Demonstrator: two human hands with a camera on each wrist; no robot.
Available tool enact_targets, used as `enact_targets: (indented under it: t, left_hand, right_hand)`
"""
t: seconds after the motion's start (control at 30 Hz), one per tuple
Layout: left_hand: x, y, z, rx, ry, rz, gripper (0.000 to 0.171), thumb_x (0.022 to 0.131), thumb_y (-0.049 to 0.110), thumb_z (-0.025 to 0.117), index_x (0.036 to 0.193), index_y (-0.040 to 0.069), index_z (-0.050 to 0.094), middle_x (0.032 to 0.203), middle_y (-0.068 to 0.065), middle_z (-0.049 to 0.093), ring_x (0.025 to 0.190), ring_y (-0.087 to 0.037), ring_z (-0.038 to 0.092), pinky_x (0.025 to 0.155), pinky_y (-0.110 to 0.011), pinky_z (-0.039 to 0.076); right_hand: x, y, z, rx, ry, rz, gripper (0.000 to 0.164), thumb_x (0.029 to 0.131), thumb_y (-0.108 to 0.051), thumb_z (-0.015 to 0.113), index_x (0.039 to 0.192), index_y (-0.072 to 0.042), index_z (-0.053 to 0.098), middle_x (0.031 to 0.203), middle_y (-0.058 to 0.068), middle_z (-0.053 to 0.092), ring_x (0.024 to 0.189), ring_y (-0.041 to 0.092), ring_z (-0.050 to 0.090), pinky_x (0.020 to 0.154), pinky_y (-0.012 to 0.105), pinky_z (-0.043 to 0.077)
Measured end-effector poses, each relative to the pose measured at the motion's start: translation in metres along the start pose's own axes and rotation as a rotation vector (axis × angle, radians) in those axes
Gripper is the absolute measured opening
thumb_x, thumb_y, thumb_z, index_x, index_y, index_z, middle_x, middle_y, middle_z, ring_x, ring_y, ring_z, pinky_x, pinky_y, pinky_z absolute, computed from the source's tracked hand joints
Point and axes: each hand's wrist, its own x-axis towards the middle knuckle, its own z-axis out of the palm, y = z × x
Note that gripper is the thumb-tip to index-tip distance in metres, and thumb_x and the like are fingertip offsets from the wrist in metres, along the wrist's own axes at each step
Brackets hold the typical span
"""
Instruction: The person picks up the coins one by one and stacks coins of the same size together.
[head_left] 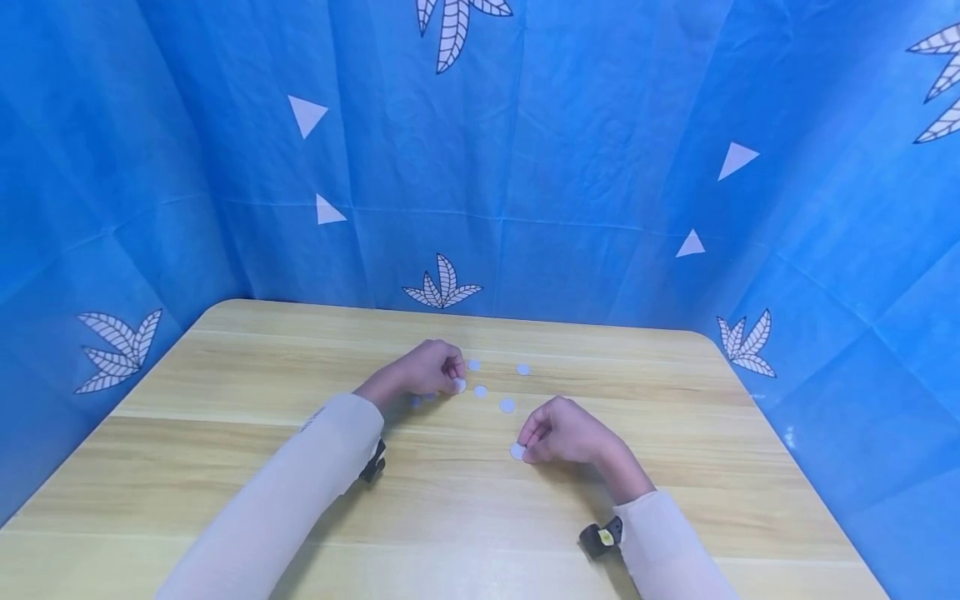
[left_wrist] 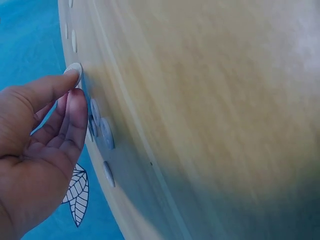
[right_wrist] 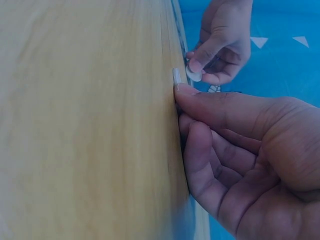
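My left hand (head_left: 433,367) is over the far middle of the table, pinching a small white disc (left_wrist: 75,69) between thumb and fingers. Closer in and to the right, my right hand (head_left: 566,433) holds another white disc (head_left: 517,451) at its fingertips, low at the tabletop. Under the thumb in the right wrist view, only that disc's thin edge (right_wrist: 176,76) shows. Between and beyond the hands lie loose white discs (head_left: 507,406). More discs (left_wrist: 107,132) lie by the left hand, partly hidden from the head view by that hand and wrist.
The light wooden table (head_left: 465,508) has rounded far corners. A blue curtain (head_left: 585,167) with white leaf and triangle prints hangs behind it and along both sides. Dark straps with small devices (head_left: 600,537) sit at both wrists, beside the pale sleeves (head_left: 300,483).
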Motion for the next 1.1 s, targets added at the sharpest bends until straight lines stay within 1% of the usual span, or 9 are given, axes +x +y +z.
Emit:
enact_targets:
  t: [0.17, 0.33, 0.57, 0.8, 0.93, 1.1]
  left_hand:
    - [-0.002, -0.001, 0.0, -0.035, 0.018, -0.01, 0.01, 0.09, 0.004, 0.076, 0.096, 0.005, 0.069, 0.092, -0.003, 0.068, 0.084, -0.016, 0.062, 0.08, -0.028, 0.055]
    - [-0.004, -0.003, 0.002, -0.091, 0.045, -0.025, 0.01, 0.091, 0.003, 0.074, 0.1, 0.005, 0.07, 0.095, -0.004, 0.068, 0.088, -0.017, 0.062, 0.081, -0.03, 0.055]
    - [-0.002, -0.001, 0.003, -0.154, 0.09, -0.057, 0.012, 0.091, 0.004, 0.072, 0.103, 0.008, 0.072, 0.097, -0.003, 0.068, 0.088, -0.018, 0.062, 0.075, -0.029, 0.056]
    - [-0.003, 0.004, 0.004, -0.222, 0.124, -0.079, 0.018, 0.087, 0.0, 0.07, 0.103, 0.008, 0.073, 0.098, -0.003, 0.068, 0.091, -0.019, 0.061, 0.079, -0.029, 0.054]
    - [-0.004, 0.007, 0.004, -0.255, 0.132, -0.09, 0.021, 0.085, -0.003, 0.068, 0.102, 0.008, 0.073, 0.098, -0.004, 0.068, 0.091, -0.02, 0.061, 0.078, -0.029, 0.054]
    - [-0.008, 0.011, 0.006, -0.268, 0.114, -0.073, 0.018, 0.086, -0.003, 0.069, 0.102, 0.006, 0.072, 0.097, -0.005, 0.068, 0.089, -0.019, 0.062, 0.078, -0.029, 0.055]
  right_hand:
    - [0.001, 0.0, 0.0, -0.011, -0.003, -0.003, 0.015, 0.078, 0.0, 0.085, 0.087, -0.006, 0.075, 0.079, 0.001, 0.072, 0.075, 0.016, 0.066, 0.07, 0.032, 0.054]
    - [0.002, 0.001, 0.001, -0.015, -0.002, -0.004, 0.015, 0.078, -0.001, 0.085, 0.086, -0.006, 0.075, 0.079, 0.0, 0.072, 0.075, 0.016, 0.066, 0.071, 0.032, 0.054]
    - [0.002, 0.001, 0.001, -0.012, 0.0, -0.008, 0.015, 0.078, -0.001, 0.086, 0.087, -0.006, 0.075, 0.079, 0.001, 0.072, 0.075, 0.016, 0.065, 0.07, 0.032, 0.054]
    - [0.001, 0.0, 0.001, -0.003, -0.001, 0.002, 0.015, 0.078, 0.0, 0.085, 0.087, -0.006, 0.075, 0.08, 0.001, 0.072, 0.075, 0.016, 0.065, 0.071, 0.032, 0.054]
    - [0.001, 0.0, 0.001, -0.003, -0.001, 0.004, 0.015, 0.078, 0.0, 0.086, 0.087, -0.006, 0.075, 0.08, 0.001, 0.072, 0.075, 0.016, 0.065, 0.072, 0.032, 0.054]
    - [0.001, 0.0, 0.001, -0.005, 0.001, 0.003, 0.015, 0.077, -0.001, 0.086, 0.087, -0.006, 0.075, 0.079, 0.002, 0.072, 0.075, 0.016, 0.065, 0.072, 0.032, 0.054]
